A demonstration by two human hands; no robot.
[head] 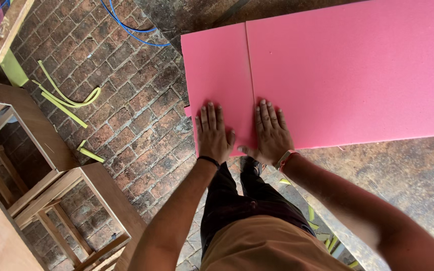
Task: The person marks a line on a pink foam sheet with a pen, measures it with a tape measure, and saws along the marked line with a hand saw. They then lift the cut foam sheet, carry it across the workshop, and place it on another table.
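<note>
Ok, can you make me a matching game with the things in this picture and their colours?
Things:
1. foam sheet under the left hand and right hand
2. strips lying on the brick floor
3. cable on the floor
4. wristband on the left wrist

Colours:
A. blue
B. black
C. pink
D. yellow-green

Pairs: 1-C, 2-D, 3-A, 4-B

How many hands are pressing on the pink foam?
2. The left hand lies flat on the narrow strip of pink foam left of the cut line; the right hand lies flat just right of it.
</note>
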